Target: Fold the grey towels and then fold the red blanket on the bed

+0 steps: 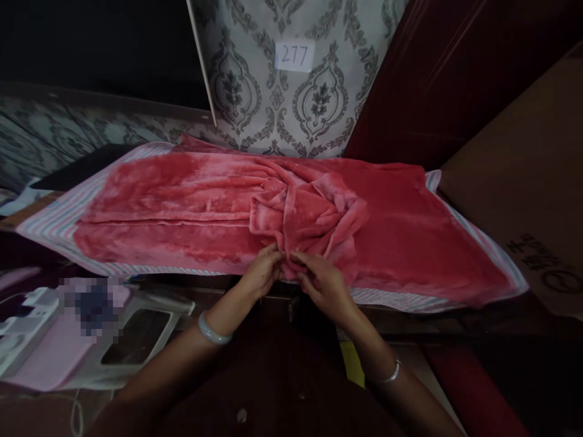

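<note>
A plush red garment (173, 188) lies across the table, its left part spread fairly flat and its middle bunched into folds. Under it is a smooth red cloth (392, 224) on top of a striped cloth (59, 212). My left hand (265, 270) pinches an edge of the bunched fabric at the near side. Close beside it, my right hand (322, 282) also has its fingers closed on the same plush fabric. The fingertips of both hands nearly meet. What kind of garment it is, I cannot make out.
A dark screen (100, 54) stands at the back left before patterned wallpaper bearing a paper marked 277 (295, 54). A large cardboard box (523, 176) rises at the right. At the lower left are a pink item (54, 358) and a grey-framed case (141, 334).
</note>
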A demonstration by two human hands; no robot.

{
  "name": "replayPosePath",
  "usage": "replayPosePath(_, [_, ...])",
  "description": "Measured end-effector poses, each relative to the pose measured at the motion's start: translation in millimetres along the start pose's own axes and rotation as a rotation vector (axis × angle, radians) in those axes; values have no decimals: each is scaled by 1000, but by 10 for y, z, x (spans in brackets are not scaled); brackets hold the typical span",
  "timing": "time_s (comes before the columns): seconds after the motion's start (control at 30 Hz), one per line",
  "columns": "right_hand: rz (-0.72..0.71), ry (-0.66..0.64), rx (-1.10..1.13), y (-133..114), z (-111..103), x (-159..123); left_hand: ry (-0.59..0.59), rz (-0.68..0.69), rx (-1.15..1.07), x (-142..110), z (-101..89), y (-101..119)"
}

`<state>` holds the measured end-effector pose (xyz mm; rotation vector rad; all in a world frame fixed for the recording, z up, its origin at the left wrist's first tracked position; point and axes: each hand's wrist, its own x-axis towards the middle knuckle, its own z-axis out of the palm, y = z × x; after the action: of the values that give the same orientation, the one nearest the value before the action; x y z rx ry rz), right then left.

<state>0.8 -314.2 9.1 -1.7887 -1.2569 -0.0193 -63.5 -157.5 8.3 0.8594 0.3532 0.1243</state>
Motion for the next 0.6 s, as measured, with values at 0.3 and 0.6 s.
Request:
replayPosePath(0.3, [-10,36,-122,62,49,-151,-21,-47,-38,44,-13,-38])
replayPosePath(0.6, [-7,127,-277,254,142,-50,-101,22,56,21,45,-43])
